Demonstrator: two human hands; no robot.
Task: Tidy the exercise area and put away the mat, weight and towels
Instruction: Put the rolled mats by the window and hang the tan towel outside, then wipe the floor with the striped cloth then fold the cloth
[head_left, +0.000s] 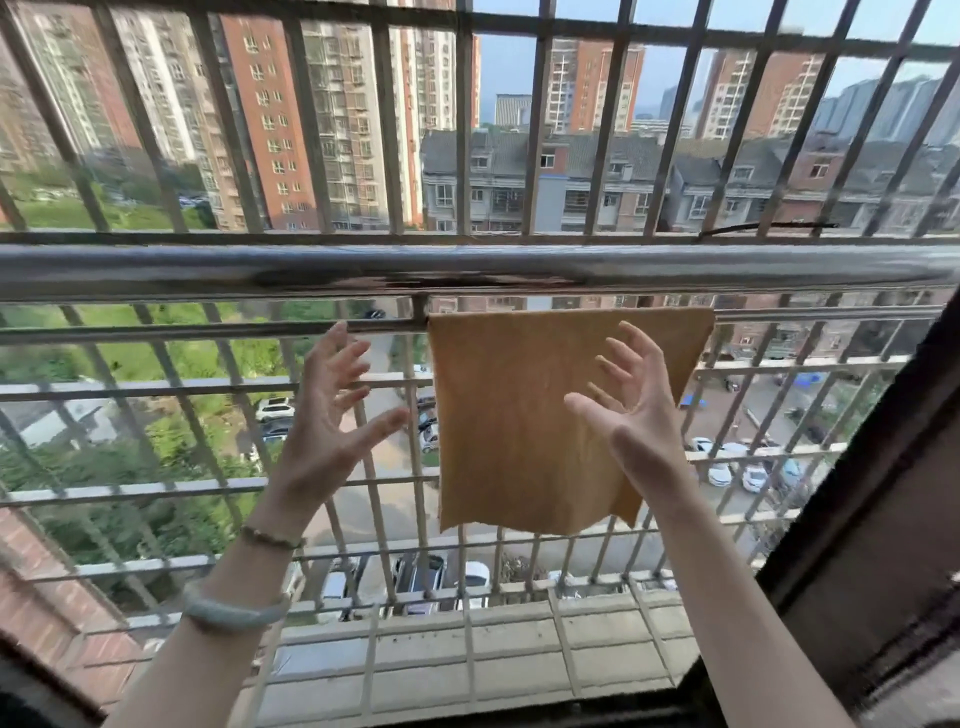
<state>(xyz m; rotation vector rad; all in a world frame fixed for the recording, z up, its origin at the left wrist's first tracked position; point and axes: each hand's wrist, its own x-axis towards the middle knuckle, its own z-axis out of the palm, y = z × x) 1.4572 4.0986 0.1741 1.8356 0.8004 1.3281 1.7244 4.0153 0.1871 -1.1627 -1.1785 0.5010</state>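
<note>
- Towel (519, 415), tan, hangs flat over the thin rail (208, 330) of the window grille, toward the rail's right end and just below the thick steel bar (467, 270). Its lower edge hangs free and uneven.
- Left hand (327, 415): raised, palm turned inward, fingers spread and slightly bent, holding nothing. It is beside the towel's left edge and apart from it.
- Right hand (628, 410): raised in front of the towel's right half, fingers spread and curved, gripping nothing. Contact with the cloth cannot be confirmed.
- Both forearms reach up from the lower corners. The left wrist carries a bead bracelet (270, 538) and a pale bangle (234, 613).
</note>
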